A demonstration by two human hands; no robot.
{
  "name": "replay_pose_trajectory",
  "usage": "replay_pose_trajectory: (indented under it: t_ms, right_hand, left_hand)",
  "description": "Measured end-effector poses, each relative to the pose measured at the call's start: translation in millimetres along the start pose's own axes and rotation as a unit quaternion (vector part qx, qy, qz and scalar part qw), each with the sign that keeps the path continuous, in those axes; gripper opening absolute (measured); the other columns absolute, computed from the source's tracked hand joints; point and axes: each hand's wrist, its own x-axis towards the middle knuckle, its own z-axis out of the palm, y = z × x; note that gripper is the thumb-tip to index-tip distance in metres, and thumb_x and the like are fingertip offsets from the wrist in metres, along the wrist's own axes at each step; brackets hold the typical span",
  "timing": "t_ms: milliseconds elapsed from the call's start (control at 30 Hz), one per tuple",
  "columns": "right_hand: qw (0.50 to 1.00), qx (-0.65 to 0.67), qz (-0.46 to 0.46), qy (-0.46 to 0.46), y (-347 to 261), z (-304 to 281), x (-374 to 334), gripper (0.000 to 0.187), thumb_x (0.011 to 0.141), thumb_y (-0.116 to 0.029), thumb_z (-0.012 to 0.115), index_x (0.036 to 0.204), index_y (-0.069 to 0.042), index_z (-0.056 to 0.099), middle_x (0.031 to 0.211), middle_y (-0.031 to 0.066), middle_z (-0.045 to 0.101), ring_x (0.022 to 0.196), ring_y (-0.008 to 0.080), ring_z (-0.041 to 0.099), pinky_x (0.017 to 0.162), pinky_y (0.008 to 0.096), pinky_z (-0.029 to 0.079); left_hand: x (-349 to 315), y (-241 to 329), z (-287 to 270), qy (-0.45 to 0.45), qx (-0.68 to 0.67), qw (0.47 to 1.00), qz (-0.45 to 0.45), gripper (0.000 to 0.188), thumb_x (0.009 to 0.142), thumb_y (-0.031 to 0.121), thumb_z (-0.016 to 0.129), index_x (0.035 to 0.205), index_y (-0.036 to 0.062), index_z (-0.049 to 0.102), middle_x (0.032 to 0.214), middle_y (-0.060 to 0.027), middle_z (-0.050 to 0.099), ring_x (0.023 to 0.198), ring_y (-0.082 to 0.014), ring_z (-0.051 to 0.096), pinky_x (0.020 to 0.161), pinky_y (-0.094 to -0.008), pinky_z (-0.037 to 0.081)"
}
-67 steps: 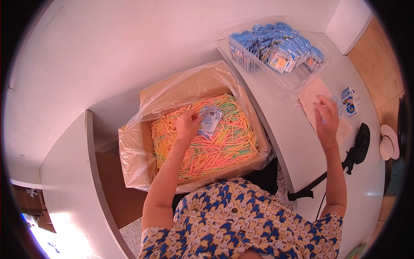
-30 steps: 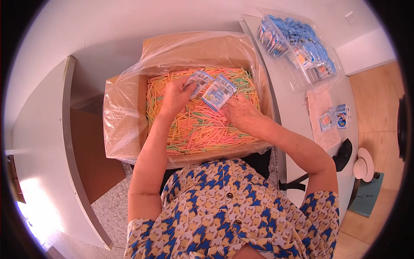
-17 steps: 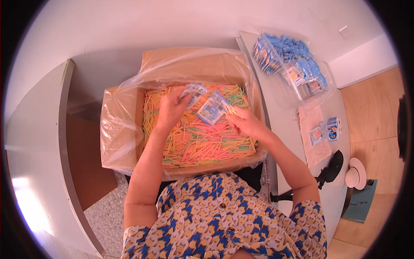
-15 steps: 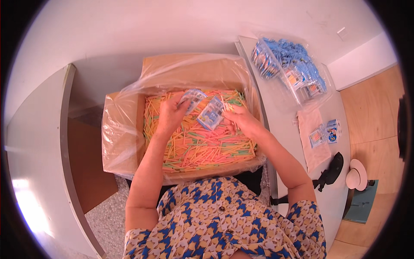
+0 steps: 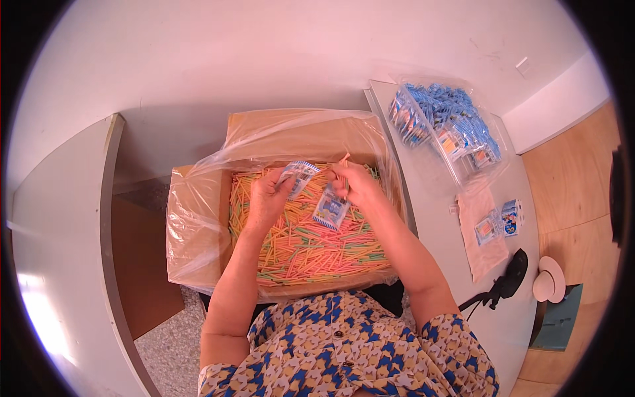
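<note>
My left hand (image 5: 270,192) pinches a small clear plastic packet (image 5: 301,177) with blue striped edges, held above the sticks. Closed fingers of my right hand (image 5: 354,182) grip a few thin pinkish sticks (image 5: 345,159), whose tips poke out at the top. Just below that hand is another blue-printed packet (image 5: 331,210); whether the hand touches it or it lies loose, I cannot tell. Beneath both hands, a mass of thin pink, yellow, orange and green sticks (image 5: 311,251) fills a cardboard box (image 5: 198,231) lined with clear plastic.
To the right, a grey table (image 5: 430,212) bears a clear plastic bin (image 5: 456,169) of blue packets, a pink cloth (image 5: 479,251), a few packets (image 5: 510,218) and a black clamp-like device (image 5: 509,278). A grey panel (image 5: 59,218) stands at left, a wall behind.
My right hand has risen and turned upward, and stick tips now show above its fingers. The left hand still holds its packet. The whole view has shifted slightly.
</note>
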Motion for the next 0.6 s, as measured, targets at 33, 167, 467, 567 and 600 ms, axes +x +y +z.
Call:
replay_pose_trajectory:
  t_ms: [33, 167, 467, 567, 600]
  right_hand:
    - [0.998, -0.035, 0.015, -0.053, 1, -5, -7, 0.011, 0.09, -0.013, 0.057, 0.082, -0.01, 0.05, 0.065, 0.0016, 0.05, 0.047, 0.0079, 0.042, 0.036, 0.0219, 0.028]
    - [0.989, -0.122, 0.032, -0.078, 0, -5, -35, 0.015, 0.093, -0.019, 0.056, 0.083, -0.012, 0.047, 0.064, -0.0035, 0.045, 0.045, 0.0021, 0.033, 0.036, 0.0179, 0.022]
    - [0.83, -0.534, -0.16, 0.015, 0, -38, -65, 0.025, 0.093, -0.029, 0.057, 0.082, -0.006, 0.052, 0.067, 0.0026, 0.055, 0.053, 0.0117, 0.048, 0.049, 0.0277, 0.04]
    - [0.733, -0.648, -0.184, -0.092, 0, -36, -90, 0.033, 0.088, -0.032, 0.06, 0.089, 0.002, 0.056, 0.078, 0.0177, 0.062, 0.071, 0.0247, 0.063, 0.066, 0.0382, 0.046]
    - [0.736, -0.645, -0.179, -0.096, 4, -34, -93, 0.033, 0.088, -0.032, 0.06, 0.089, 0.002, 0.056, 0.078, 0.0177, 0.062, 0.071, 0.0247, 0.063, 0.066, 0.0382, 0.046]
  left_hand:
    - [1, -1, 0, 0.0, -0.001, 1.0, 0.0, 0.018, 0.088, 0.005, 0.061, 0.104, -0.0009, 0.065, 0.082, -0.0036, 0.068, 0.074, -0.0055, 0.057, 0.066, -0.0242, 0.048]
    - [0, 0, 1, -0.002, -0.014, 1.0, 0.0, 0.018, 0.088, 0.005, 0.061, 0.104, -0.0008, 0.065, 0.082, -0.0036, 0.068, 0.074, -0.0054, 0.057, 0.066, -0.0241, 0.048]
    - [-5, 3, -2, -0.011, 0.002, 1.0, -0.005, 0.018, 0.091, 0.007, 0.059, 0.106, -0.0014, 0.065, 0.087, 0.0016, 0.065, 0.076, -0.0046, 0.055, 0.068, -0.0227, 0.047]
    - [-4, 0, 1, -0.027, -0.024, 0.999, -0.022, 0.018, 0.092, 0.007, 0.058, 0.107, -0.0008, 0.065, 0.089, 0.0018, 0.065, 0.078, -0.0049, 0.056, 0.069, -0.0231, 0.047]
    - [-3, -1, 3, -0.052, -0.092, 0.994, -0.033, 0.019, 0.092, 0.007, 0.058, 0.109, -0.0004, 0.064, 0.092, 0.0018, 0.064, 0.08, -0.0049, 0.056, 0.07, -0.0235, 0.047]
